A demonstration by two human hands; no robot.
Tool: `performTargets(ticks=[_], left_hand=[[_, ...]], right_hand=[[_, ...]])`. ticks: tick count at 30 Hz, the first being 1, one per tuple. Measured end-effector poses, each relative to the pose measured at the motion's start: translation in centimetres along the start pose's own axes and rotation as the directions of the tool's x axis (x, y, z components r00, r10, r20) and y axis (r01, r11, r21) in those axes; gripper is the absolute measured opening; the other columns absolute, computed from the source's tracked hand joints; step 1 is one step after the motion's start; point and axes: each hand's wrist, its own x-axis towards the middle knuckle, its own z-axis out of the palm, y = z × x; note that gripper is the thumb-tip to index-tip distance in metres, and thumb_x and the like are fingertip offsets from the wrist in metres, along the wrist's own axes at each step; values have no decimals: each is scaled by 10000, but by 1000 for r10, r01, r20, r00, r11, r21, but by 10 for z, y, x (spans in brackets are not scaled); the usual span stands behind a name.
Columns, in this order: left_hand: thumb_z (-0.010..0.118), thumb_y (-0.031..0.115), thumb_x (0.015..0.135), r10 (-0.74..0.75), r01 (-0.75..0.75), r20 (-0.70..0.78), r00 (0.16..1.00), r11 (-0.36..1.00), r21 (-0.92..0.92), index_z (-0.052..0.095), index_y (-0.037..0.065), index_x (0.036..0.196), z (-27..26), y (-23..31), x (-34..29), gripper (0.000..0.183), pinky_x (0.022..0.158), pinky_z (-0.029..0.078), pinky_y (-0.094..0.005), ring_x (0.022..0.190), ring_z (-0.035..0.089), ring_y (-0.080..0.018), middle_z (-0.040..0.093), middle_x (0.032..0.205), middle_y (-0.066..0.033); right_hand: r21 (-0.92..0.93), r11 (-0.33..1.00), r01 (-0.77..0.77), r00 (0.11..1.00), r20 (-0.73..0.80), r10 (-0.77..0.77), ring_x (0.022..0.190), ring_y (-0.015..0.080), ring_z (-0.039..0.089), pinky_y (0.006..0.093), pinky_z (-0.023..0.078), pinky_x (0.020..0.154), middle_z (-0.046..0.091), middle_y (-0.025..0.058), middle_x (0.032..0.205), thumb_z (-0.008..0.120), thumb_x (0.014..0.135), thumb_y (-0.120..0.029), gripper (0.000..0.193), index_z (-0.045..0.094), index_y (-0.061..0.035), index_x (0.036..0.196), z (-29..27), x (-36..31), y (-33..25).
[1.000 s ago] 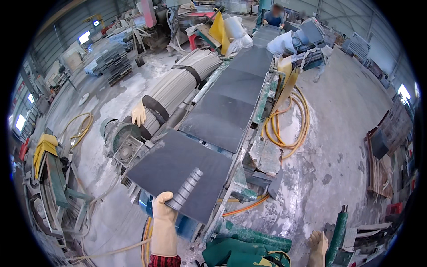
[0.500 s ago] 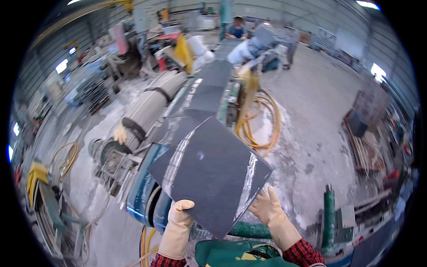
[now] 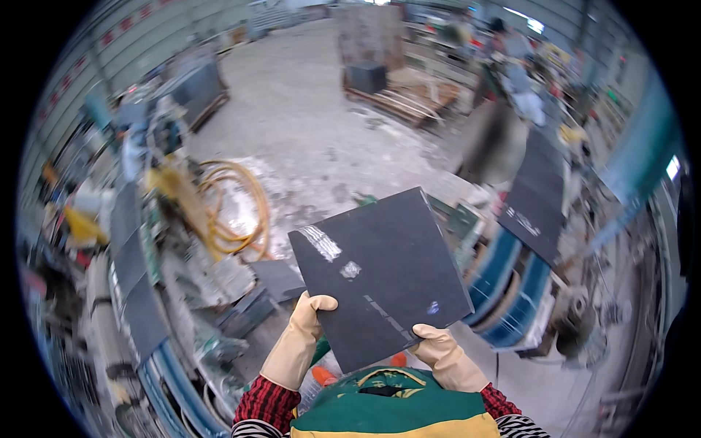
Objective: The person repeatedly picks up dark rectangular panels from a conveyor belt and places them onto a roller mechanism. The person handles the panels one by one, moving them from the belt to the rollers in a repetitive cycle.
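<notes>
A square dark grey stone tile (image 3: 383, 277) with wet, shiny streaks on its face is held in front of me, tilted and clear of the floor. My left hand (image 3: 301, 328), in a cream rubber glove, grips its near left edge with the thumb on top. On the near right edge, my right hand (image 3: 445, 354) is closed in a matching glove, its thumb also on the face. The fingers beneath the tile are hidden. A green apron (image 3: 391, 409) covers my front, just below the tile.
To the right, a blue-belted conveyor (image 3: 504, 285) carries another dark slab (image 3: 537, 193). Slabs (image 3: 142, 303) lie along a second line at left. A yellow hose (image 3: 255, 197) is coiled on the floor. Farther off stands a wooden pallet (image 3: 409, 106) with a dark block (image 3: 366, 77).
My view has swung right, away from the left-hand line. The tile has come off that line with me and is turned; my right hand now clasps its near edge.
</notes>
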Motion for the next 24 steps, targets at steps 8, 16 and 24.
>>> performTargets(ticks=[8, 16, 24], left_hand=[[588, -34, 667, -395, 366, 138, 908, 910, 193, 662, -69, 997, 116, -115, 106, 340, 706, 606, -469, 759, 701, -336, 701, 907, -180], [613, 140, 922, -415, 464, 579, 701, 883, 72, 414, 23, 1448, 208, -149, 113, 574, 931, 541, -385, 1138, 617, -256, 577, 1325, -136], [475, 77, 1001, -522, 397, 414, 746, 847, 353, 360, 55, 1497, 180, -212, 167, 510, 929, 524, -300, 1154, 593, -152, 581, 1316, -73]], right_hand=[[-453, 885, 110, 887, -358, -293, 1258, 187, 520, 305, 422, 1084, 547, 99, 1362, 544, 945, 25, 415, 482, 32, 1355, -90, -104, -26], [670, 503, 546, 815, -564, -135, 1337, 329, 473, 466, 341, 1185, 511, 199, 1400, 461, 924, 77, 432, 460, 70, 1356, -132, -123, -13], [468, 583, 664, 681, -701, -213, 1283, 336, 517, 473, 414, 1119, 549, 184, 1344, 509, 891, 88, 438, 503, 22, 1324, -158, -113, -5]])
